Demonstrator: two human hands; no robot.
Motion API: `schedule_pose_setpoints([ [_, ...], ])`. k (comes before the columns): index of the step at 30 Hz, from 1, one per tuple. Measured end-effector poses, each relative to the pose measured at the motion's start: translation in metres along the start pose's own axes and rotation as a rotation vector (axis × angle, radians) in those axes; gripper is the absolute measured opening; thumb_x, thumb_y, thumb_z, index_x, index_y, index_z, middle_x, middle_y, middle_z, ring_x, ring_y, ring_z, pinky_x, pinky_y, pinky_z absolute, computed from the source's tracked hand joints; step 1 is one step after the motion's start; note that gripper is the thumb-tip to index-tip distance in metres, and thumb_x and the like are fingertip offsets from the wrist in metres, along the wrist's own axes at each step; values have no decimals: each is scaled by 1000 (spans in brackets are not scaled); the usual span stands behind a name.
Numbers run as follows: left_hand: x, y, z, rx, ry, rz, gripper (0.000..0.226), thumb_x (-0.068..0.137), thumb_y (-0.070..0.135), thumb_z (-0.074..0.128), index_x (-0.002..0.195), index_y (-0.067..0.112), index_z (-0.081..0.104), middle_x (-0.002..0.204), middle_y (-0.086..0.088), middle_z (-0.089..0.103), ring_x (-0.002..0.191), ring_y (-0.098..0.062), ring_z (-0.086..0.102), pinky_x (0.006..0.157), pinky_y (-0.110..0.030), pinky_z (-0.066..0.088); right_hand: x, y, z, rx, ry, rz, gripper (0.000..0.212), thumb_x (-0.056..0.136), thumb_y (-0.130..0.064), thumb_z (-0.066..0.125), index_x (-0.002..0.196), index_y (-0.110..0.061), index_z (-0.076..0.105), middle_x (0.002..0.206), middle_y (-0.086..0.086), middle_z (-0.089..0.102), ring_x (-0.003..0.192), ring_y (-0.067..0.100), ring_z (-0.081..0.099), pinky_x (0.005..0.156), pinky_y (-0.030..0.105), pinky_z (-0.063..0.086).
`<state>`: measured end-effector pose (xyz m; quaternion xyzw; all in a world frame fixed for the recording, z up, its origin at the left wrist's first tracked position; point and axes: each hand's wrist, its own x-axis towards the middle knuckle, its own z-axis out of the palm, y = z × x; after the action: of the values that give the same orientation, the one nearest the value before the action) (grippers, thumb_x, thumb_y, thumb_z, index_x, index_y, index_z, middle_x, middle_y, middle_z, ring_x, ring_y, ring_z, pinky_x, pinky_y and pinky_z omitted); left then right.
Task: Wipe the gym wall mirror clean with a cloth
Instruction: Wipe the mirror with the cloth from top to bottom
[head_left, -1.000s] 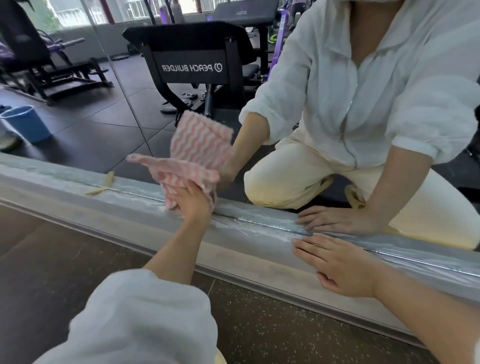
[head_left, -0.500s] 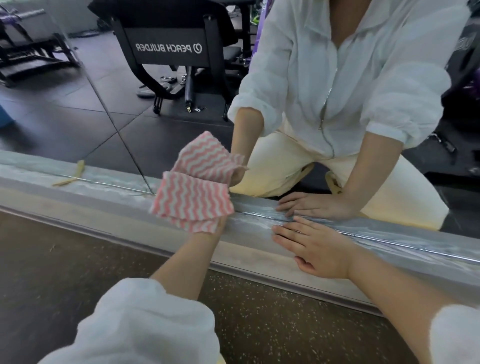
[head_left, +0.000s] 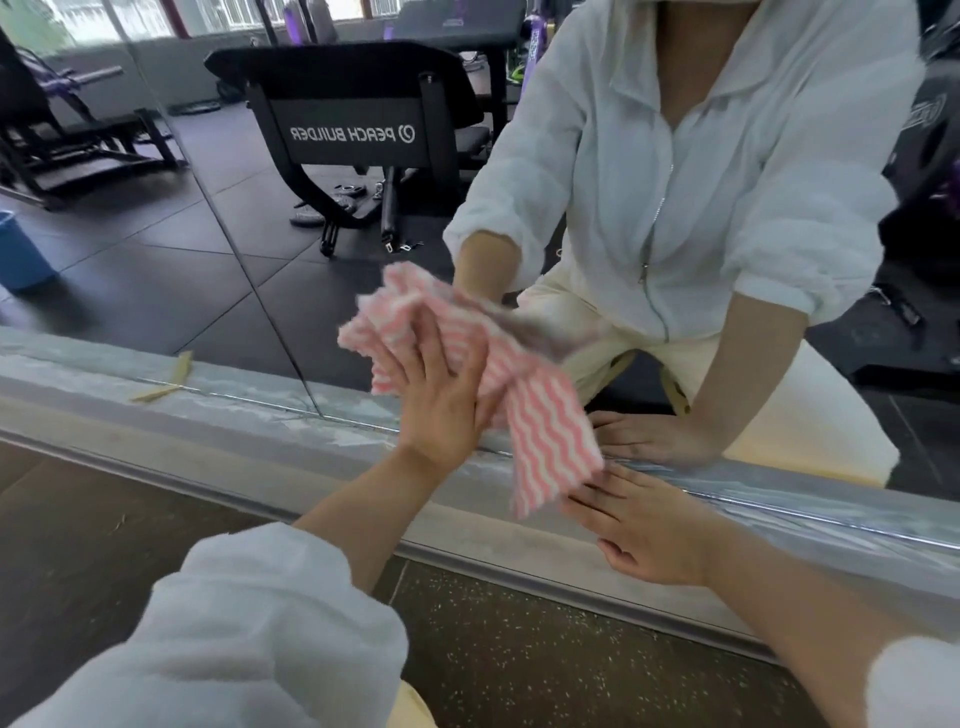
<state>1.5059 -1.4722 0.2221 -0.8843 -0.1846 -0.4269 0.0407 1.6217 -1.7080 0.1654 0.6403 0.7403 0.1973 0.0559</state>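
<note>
The wall mirror (head_left: 171, 270) fills the upper half of the view and reflects the gym and me kneeling in white. My left hand (head_left: 441, 405) presses a pink-and-white wavy-striped cloth (head_left: 540, 431) flat against the lower glass, fingers spread and straight. The cloth's loose corner hangs down over the ledge. My right hand (head_left: 644, 530) lies palm down, fingers straight, on the grey ledge (head_left: 260, 441) at the mirror's foot, just right of the hanging corner.
A vertical seam (head_left: 244, 270) between mirror panels runs left of the cloth. A yellowish scrap (head_left: 156, 392) lies on the ledge at left. The glass reflects a black weight bench (head_left: 353, 130) and a blue bucket (head_left: 21, 254). Speckled dark floor lies below.
My left hand has carried the cloth rightward and a little up along the glass, and now lies flat on it with spread fingers. My right hand has stayed on the ledge.
</note>
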Motion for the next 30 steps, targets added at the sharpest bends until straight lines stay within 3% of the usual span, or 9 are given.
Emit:
schedule_pose_setpoints([
  [2, -25, -32, 3, 132, -29, 385, 57, 99, 53, 22, 147, 24, 23, 149, -33, 6, 130, -49, 20, 91, -82, 20, 0, 0, 1, -3, -21, -11, 55, 86, -37, 41, 135, -14, 49, 127, 3, 63, 117, 22, 58, 116, 38, 11],
  [5, -5, -76, 0, 298, 71, 624, 58, 101, 55, 15, 152, 34, -1, 159, -13, -13, 145, -37, -4, 110, -66, -5, 1, 0, 2, 1, -28, -2, 54, 87, -36, 39, 135, -16, 53, 133, 2, 59, 119, 18, 57, 116, 38, 10],
  [8, 31, -63, -22, 251, 156, 543, 61, 99, 58, 20, 152, 35, 1, 158, -18, -12, 146, -36, -7, 107, -68, -4, 0, 0, 3, -4, -25, 0, 55, 87, -37, 39, 138, -16, 43, 137, 2, 55, 123, 17, 53, 115, 37, 8],
  [16, 116, -7, -76, 119, 243, 248, 64, 93, 66, 24, 144, 28, 21, 138, -47, 25, 131, -59, 21, 97, -78, 8, 2, -1, -3, -14, -65, 6, 56, 87, -39, 42, 140, -18, 42, 140, -1, 52, 127, 17, 50, 117, 37, 24],
  [18, 114, -7, -78, 165, 230, 309, 61, 96, 63, 24, 146, 29, 20, 141, -45, 22, 132, -54, 18, 95, -80, 9, 1, -1, -8, -15, -71, 12, 55, 87, -38, 42, 138, -19, 43, 138, -2, 55, 125, 17, 52, 113, 39, 26],
  [21, 94, -27, -64, 275, 165, 638, 60, 99, 58, 20, 152, 34, 6, 155, -28, -6, 141, -46, 4, 99, -76, 2, 1, -4, -16, -14, -50, 17, 54, 86, -38, 43, 135, -19, 49, 135, -1, 57, 123, 20, 54, 116, 38, 24],
  [24, 74, -43, -52, 388, 107, 862, 59, 99, 58, 11, 152, 35, -2, 159, -12, -13, 139, -45, 12, 104, -71, -1, 12, -12, -37, -14, 133, 42, 53, 87, -35, 44, 136, -16, 46, 138, 2, 55, 126, 21, 51, 113, 35, 24],
  [27, 74, -37, -58, 394, 122, 867, 59, 99, 58, 11, 152, 35, -2, 159, -8, -12, 145, -41, -3, 107, -68, -2, 33, -15, -76, 65, 383, 66, 53, 85, -25, 50, 136, -11, 43, 141, 7, 50, 133, 24, 41, 112, 38, 31],
  [30, 107, -6, -81, 328, 163, 755, 58, 98, 55, 22, 152, 35, 11, 159, -14, -2, 139, -46, 16, 103, -73, 3, 57, -1, -114, 118, 577, 197, 50, 86, -18, 49, 135, -7, 46, 142, 13, 49, 133, 31, 41, 111, 45, 33],
])
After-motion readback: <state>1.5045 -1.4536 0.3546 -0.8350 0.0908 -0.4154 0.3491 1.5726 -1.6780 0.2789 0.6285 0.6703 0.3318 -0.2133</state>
